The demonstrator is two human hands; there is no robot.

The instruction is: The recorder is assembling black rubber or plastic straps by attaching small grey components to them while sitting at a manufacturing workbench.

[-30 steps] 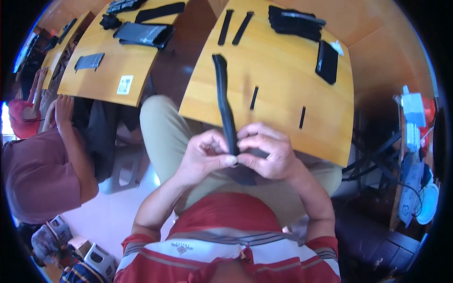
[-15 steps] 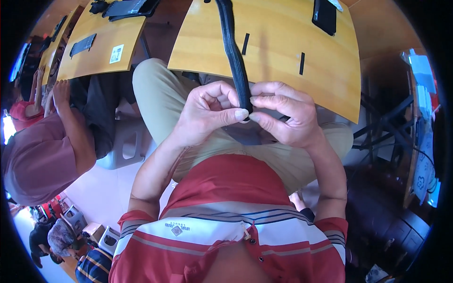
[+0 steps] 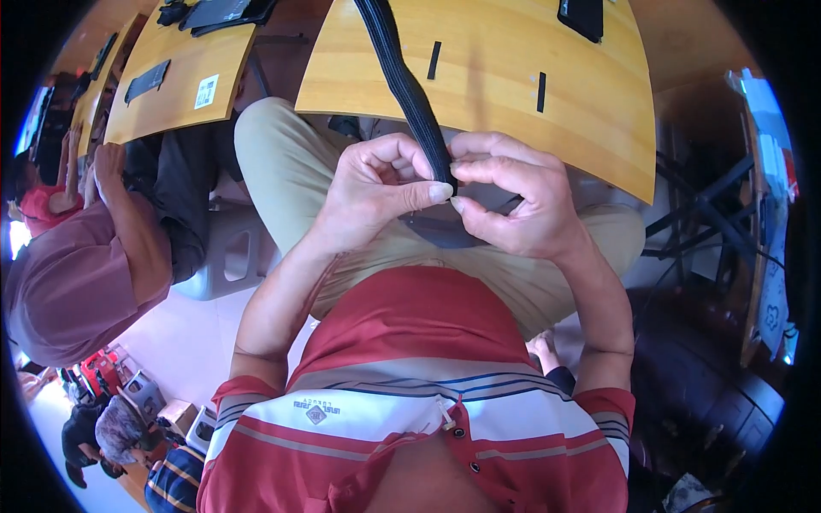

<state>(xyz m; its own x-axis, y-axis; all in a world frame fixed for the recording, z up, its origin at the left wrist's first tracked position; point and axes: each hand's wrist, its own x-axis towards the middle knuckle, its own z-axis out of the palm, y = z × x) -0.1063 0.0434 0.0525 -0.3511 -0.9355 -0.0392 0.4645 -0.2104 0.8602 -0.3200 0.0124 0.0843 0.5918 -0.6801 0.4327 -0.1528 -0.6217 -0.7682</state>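
Observation:
A long, narrow black ribbed knit strip runs from the top of the view down over the wooden table's near edge to my two hands. My left hand pinches its lower end, the thumb lying across the tip. From the other side, my right hand grips the same end between thumb and fingers. Both thumbs nearly meet at the tip, just above my lap. Whether the strip is a sock or a band I cannot tell.
On the wooden table lie two short black strips, one of them here, and a black folded item. At the left, a person sits at another table with a dark grey piece. Folding metal legs stand at the right.
The upper part of the knit strip has swung to the left. My hands have risen slightly in view and keep their pinch on the end.

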